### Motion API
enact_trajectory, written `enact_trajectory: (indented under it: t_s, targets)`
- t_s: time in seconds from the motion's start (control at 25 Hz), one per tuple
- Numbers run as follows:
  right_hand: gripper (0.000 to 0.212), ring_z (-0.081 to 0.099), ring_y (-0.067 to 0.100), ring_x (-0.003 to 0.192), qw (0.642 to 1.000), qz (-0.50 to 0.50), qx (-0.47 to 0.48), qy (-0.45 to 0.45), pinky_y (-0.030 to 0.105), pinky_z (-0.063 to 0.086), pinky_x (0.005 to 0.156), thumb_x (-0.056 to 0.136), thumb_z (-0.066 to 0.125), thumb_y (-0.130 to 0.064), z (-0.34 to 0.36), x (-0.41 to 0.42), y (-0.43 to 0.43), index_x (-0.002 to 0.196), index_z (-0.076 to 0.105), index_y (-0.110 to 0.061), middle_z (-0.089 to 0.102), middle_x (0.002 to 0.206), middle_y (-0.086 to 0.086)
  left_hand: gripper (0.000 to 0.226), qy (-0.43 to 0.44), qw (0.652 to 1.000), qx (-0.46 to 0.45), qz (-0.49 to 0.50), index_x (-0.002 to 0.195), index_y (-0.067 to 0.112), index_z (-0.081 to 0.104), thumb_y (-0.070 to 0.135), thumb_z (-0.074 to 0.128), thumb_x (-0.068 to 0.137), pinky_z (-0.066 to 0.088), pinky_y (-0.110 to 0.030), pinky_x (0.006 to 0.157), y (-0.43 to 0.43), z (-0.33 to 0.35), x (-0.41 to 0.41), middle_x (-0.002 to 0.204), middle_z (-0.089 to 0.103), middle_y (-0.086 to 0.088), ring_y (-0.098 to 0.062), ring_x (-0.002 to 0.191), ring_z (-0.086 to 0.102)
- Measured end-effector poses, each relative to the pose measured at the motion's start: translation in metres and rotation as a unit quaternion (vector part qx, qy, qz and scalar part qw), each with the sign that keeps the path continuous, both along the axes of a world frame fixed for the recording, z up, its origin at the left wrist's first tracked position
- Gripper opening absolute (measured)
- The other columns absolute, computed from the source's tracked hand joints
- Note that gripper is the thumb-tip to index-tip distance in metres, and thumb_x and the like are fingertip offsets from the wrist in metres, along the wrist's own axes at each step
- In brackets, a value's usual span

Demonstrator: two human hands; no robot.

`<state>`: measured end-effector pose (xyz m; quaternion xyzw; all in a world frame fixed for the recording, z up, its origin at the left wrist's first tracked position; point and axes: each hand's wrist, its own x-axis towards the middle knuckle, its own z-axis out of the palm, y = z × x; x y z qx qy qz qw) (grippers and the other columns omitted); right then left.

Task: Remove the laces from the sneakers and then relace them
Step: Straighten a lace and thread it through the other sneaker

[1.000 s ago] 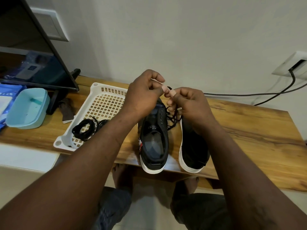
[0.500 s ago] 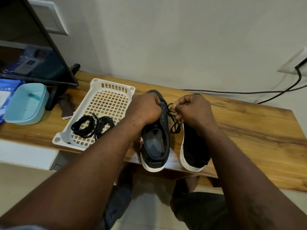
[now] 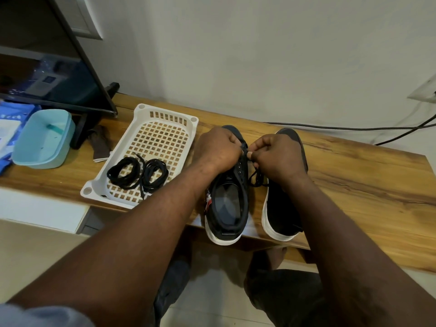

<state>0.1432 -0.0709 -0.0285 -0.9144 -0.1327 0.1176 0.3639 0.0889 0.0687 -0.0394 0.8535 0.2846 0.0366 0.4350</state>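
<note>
Two black sneakers with white soles stand side by side on the wooden table, heels over its front edge: the left sneaker (image 3: 227, 199) and the right sneaker (image 3: 282, 208). My left hand (image 3: 218, 149) grips the upper front of the left sneaker. My right hand (image 3: 277, 154) pinches a black lace (image 3: 257, 179) at the eyelets on that shoe's right side; loose loops of the lace hang between the two shoes. Both hands hide the toe parts. Two coiled black laces (image 3: 138, 172) lie in a white basket.
The white lattice basket (image 3: 165, 114) sits left of the shoes. Farther left are a light blue tub (image 3: 43, 140), a dark screen on a stand (image 3: 59, 67) and a brown cloth (image 3: 99, 145). A black cable (image 3: 354, 128) runs along the wall at the back right.
Both hands came down from above the shoes to the left sneaker's eyelets. The lace end that was held up now sits low at the shoe.
</note>
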Motion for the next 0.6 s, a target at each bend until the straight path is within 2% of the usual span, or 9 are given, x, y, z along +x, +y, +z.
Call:
enact_trajectory:
  t_s: [0.12, 0.28, 0.48, 0.6]
  targets:
    - [0.009, 0.073, 0.016, 0.08, 0.999, -0.01, -0.029, -0.018, 0.034, 0.062, 0.08, 0.09, 0.079, -0.018, -0.005, 0.0, 0.003, 0.085, 0.077, -0.025, 0.076, 0.081, -0.003, 0.011, -0.002, 0.999, -0.04, 0.016, 0.079, 0.023, 0.078, 0.015, 0.075, 0.086, 0.059, -0.032, 0.083, 0.001, -0.001, 0.0, 0.084, 0.073, 0.013, -0.007, 0.087, 0.068]
    - [0.016, 0.069, 0.008, 0.078, 0.998, -0.008, -0.055, -0.028, 0.025, 0.055, 0.072, 0.093, 0.077, -0.022, -0.008, 0.002, 0.006, 0.078, 0.074, -0.029, 0.073, 0.081, -0.009, 0.016, 0.003, 0.994, -0.107, 0.03, 0.079, 0.026, 0.078, 0.011, 0.074, 0.085, 0.061, -0.039, 0.09, 0.005, -0.002, -0.002, 0.088, 0.075, 0.011, -0.012, 0.092, 0.071]
    - [0.025, 0.07, 0.009, 0.076, 0.999, -0.022, -0.027, -0.03, 0.03, 0.06, 0.074, 0.093, 0.077, -0.025, -0.01, 0.0, 0.009, 0.072, 0.069, -0.033, 0.071, 0.077, -0.014, 0.019, 0.004, 0.989, -0.142, 0.036, 0.083, 0.025, 0.079, 0.007, 0.074, 0.085, 0.061, -0.04, 0.092, 0.006, -0.001, -0.002, 0.094, 0.077, 0.004, -0.016, 0.094, 0.071]
    - [0.024, 0.07, 0.013, 0.074, 0.996, -0.039, -0.058, -0.056, 0.034, 0.061, 0.073, 0.094, 0.075, -0.027, -0.014, -0.003, 0.013, 0.072, 0.068, -0.032, 0.073, 0.078, -0.009, 0.021, 0.0, 0.987, -0.156, 0.042, 0.08, 0.026, 0.079, 0.007, 0.073, 0.085, 0.061, -0.04, 0.092, 0.007, -0.001, -0.003, 0.091, 0.077, 0.005, -0.016, 0.093, 0.072]
